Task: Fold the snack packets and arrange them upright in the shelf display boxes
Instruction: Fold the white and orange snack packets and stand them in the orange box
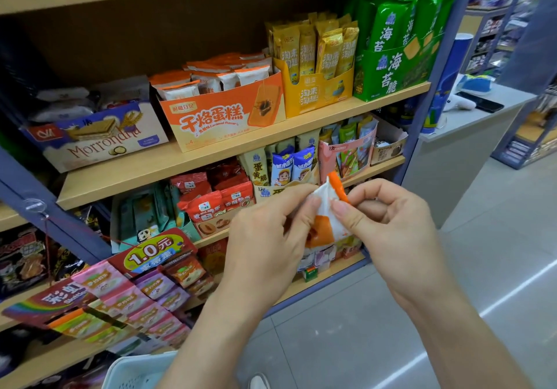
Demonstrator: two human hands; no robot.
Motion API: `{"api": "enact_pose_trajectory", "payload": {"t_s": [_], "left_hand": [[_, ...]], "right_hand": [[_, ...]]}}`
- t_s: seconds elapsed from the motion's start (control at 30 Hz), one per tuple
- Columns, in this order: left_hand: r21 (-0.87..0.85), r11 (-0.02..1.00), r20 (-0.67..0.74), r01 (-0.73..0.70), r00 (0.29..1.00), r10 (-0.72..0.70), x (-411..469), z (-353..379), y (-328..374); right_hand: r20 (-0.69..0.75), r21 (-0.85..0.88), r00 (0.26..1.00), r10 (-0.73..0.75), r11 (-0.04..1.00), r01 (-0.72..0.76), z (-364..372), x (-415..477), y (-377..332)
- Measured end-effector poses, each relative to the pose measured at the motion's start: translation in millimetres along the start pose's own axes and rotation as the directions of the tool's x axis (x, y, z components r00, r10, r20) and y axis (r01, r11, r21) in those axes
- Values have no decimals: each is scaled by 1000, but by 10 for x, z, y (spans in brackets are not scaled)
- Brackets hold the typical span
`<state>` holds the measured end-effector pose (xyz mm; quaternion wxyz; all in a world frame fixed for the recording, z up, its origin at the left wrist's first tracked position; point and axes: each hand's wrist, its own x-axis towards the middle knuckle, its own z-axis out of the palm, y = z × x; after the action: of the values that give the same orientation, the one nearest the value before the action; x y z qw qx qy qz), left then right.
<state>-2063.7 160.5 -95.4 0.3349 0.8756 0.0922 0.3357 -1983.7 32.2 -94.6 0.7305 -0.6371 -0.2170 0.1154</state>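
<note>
Shop shelving fills the left of the view, wooden boards loaded with snack boxes, and a pale floor (452, 268) runs off to the right.

Both hands are on one small white and orange packet (324, 229), held in the air in front of the lower shelves. The left hand (265, 238) has its fingers curled round the packet's left side, with thumb and forefinger pinching near the top. The right hand (388, 226) pinches the right edge between thumb and forefinger, its other fingers curled in loosely. The packet's orange end seam pokes up between the two hands.

This looks like the folding step, with the wrapper being creased before it goes on the shelf. The next move would be to finish the fold, then carry the packet up and to the left to the orange box (223, 117), where matching packets (211, 81) stand in rows. It would have to clear the box's raised front wall and drop upright into a gap. The box looks well filled, and I cannot tell where a free slot lies.

A yellow box (319, 93) sits just beside the orange one on the right, so that side is tight. Above the packets there is open room under the next shelf. A pale basket (135, 370) sits low, near the left forearm, and a grey desk (470, 117) stands well apart on the right.
</note>
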Motion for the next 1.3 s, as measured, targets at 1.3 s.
{"api": "enact_pose_trajectory", "payload": {"t_s": [1.3], "left_hand": [[-326, 891, -56, 317, 934, -353, 158, -148, -99]], "right_hand": [[297, -355, 946, -131, 904, 237, -156, 172, 170]]}}
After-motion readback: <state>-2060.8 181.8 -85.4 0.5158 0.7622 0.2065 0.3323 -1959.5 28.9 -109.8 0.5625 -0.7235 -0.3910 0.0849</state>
